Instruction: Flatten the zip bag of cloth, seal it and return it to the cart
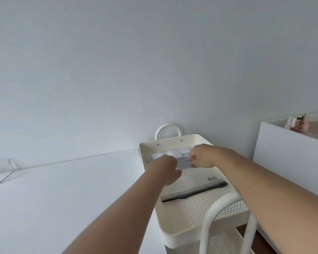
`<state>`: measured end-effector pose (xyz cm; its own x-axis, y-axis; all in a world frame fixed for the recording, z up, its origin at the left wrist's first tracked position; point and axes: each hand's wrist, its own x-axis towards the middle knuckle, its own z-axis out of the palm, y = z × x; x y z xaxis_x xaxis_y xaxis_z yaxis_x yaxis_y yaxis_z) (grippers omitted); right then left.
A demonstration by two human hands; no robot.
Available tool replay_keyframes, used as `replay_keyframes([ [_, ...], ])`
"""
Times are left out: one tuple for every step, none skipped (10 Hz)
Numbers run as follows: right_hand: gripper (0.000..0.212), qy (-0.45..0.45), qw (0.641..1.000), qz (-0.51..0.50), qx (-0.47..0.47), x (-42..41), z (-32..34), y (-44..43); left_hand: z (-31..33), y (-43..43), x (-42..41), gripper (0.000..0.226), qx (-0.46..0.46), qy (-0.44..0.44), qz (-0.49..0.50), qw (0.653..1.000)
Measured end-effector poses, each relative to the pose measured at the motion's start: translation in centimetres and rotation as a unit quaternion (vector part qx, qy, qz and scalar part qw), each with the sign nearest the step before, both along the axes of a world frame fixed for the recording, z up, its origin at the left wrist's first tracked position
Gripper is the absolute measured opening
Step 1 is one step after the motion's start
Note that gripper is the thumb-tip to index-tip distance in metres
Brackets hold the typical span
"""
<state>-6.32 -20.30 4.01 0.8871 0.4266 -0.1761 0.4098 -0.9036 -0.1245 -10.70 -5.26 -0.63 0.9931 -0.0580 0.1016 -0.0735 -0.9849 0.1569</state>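
A cream perforated cart (191, 213) stands right of a white table. Over its top tray, my left hand (165, 167) and my right hand (200, 158) each pinch an end of a zip bag with striped cloth (184, 163) inside. The bag hangs just above the tray's far half, between both hands. Most of the bag is hidden behind my fingers. A second zip bag with a dark zipper strip (195, 186) lies flat in the tray, nearer to me.
White folded items (174, 154) sit at the tray's far end under the handle (168, 130). A white table (62, 189) spreads to the left with a clear tray (0, 171) on it. A white cabinet (290, 158) holding small pink items stands on the right.
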Motion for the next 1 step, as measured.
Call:
replay_keyframes([
  [0.027, -0.045, 0.998, 0.003, 0.042, -1.24, 0.3, 3.36, 0.74, 2.39, -0.93, 0.034, 0.001, -0.039, 0.037, 0.999],
])
